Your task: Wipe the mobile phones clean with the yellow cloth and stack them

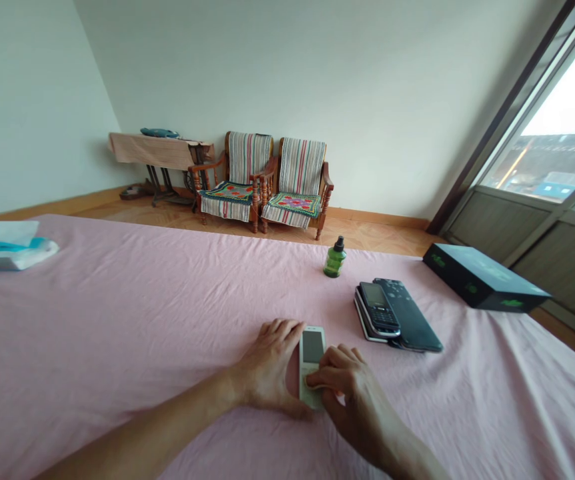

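Observation:
A white mobile phone [312,347] with a dark grey screen lies face up on the pink cloth. Along its left side, my left hand [272,367] braces it, fingers at the top corner and thumb at the bottom. My right hand [350,387] is closed over the keypad half, its fingers pinched together and pressed down there. A small pale edge shows under those fingertips; I cannot make out what it is. To the right, a black keypad phone [378,310] rests on a stack, beside a long dark phone case or wallet [412,320].
A green bottle [335,259] with a black cap stands beyond the phones. A black box [482,277] sits at the far right, and a tissue pack [12,250] at the far left. Two wooden chairs [295,180] stand behind the pink-covered surface [167,293].

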The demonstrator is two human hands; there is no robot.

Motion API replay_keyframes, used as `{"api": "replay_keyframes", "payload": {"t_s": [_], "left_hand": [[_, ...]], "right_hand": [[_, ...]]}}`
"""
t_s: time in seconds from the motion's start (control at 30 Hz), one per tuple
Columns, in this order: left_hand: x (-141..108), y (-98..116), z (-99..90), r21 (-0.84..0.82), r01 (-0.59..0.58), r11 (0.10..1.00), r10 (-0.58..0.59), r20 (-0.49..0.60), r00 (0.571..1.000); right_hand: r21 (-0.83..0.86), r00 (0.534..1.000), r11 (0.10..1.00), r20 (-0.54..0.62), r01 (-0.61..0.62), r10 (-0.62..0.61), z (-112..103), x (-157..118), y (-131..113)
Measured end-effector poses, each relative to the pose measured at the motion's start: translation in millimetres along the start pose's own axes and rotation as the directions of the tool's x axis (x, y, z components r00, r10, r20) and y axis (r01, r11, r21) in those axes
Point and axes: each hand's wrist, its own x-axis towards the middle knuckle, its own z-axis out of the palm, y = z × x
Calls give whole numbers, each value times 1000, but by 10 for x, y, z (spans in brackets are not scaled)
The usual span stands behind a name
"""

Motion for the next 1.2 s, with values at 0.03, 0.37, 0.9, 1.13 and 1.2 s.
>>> {"api": "replay_keyframes", "payload": {"t_s": [0.03,0.37,0.9,1.13,1.2], "left_hand": [[0,-4,4,1,-5,1000,5,-4,1000],[11,-34,31,6,-26,1000,26,-21,999],[3,22,-29,24,17,1000,-18,51,999],[-8,-23,15,16,-6,1000,6,12,1000],[-10,-20,13,11,-11,1000,11,10,1000]], "right_hand": [[-1,1000,1000,1,6,-6,12,8,-16],[-13,1000,1000,-18,3,-3,40,7,16],[56,992,998,-126,25,-18,-84,-83,334],[26,995,997,-67,77,-75,-35,-56,246],[7,995,997,-59,82,-81,-57,-62,221]]}}
